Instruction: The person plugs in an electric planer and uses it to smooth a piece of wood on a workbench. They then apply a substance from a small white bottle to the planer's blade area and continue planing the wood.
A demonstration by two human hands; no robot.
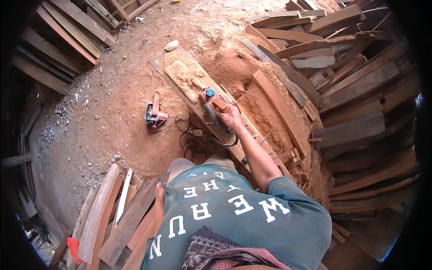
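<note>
My right hand point(231, 118) is closed around the handle of a handheld electric planer point(218, 103) with a blue knob at its front. The planer rests on a long, narrow wooden bench point(157, 67) that runs diagonally ahead of me. A pale board point(180, 76) covered in shavings lies on the bench beyond the tool. Down at my left side hangs my left hand point(159, 191), beside my hip and away from the bench. Its fingers are too small and partly hidden to make out. A black cord point(182, 130) loops below the bench's left edge.
A red and silver power tool point(155, 116) sits on the dirt floor left of the bench. Sawdust point(234, 67) is heaped along the bench's right side. Stacked planks point(355, 126) fill the right. More boards lean at upper left point(67, 36) and lie at lower left point(101, 216).
</note>
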